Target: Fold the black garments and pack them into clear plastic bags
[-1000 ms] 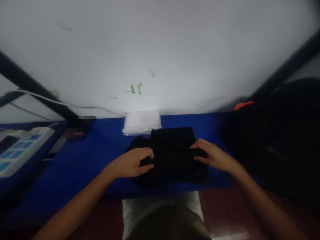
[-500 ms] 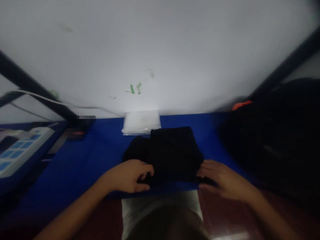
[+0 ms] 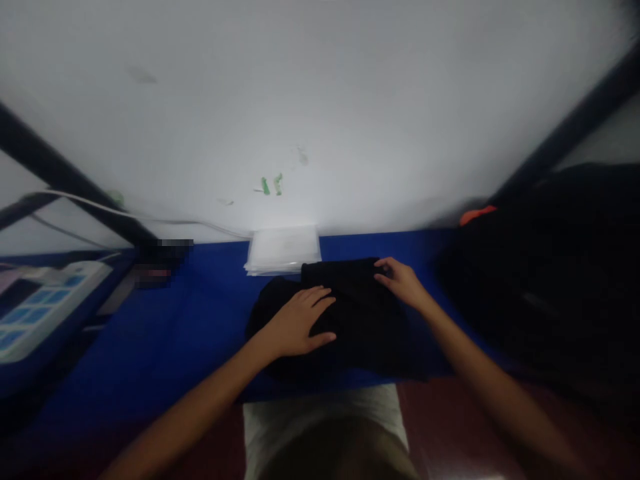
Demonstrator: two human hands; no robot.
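Observation:
A folded black garment (image 3: 360, 320) lies on the blue surface (image 3: 200, 320) in front of me; its dark folds are hard to make out. My left hand (image 3: 300, 323) rests flat on its left part, palm down, with the fingers and thumb spread. At the far right corner of the garment is my right hand (image 3: 397, 280), its fingers and thumb curled around the cloth there. Just behind the garment sits a stack of clear plastic sleeves (image 3: 284, 250).
Against the pale wall (image 3: 350, 120) runs a white cable (image 3: 175, 220). On the left lies a white-and-blue power strip (image 3: 45, 307) by a dark frame post (image 3: 100, 193). A large black bundle (image 3: 560, 280) fills the right side, with an orange item (image 3: 477, 215) behind it.
My left hand has moved from the near left edge onto the garment and flattened. My right hand has moved from the near right edge to the far right corner.

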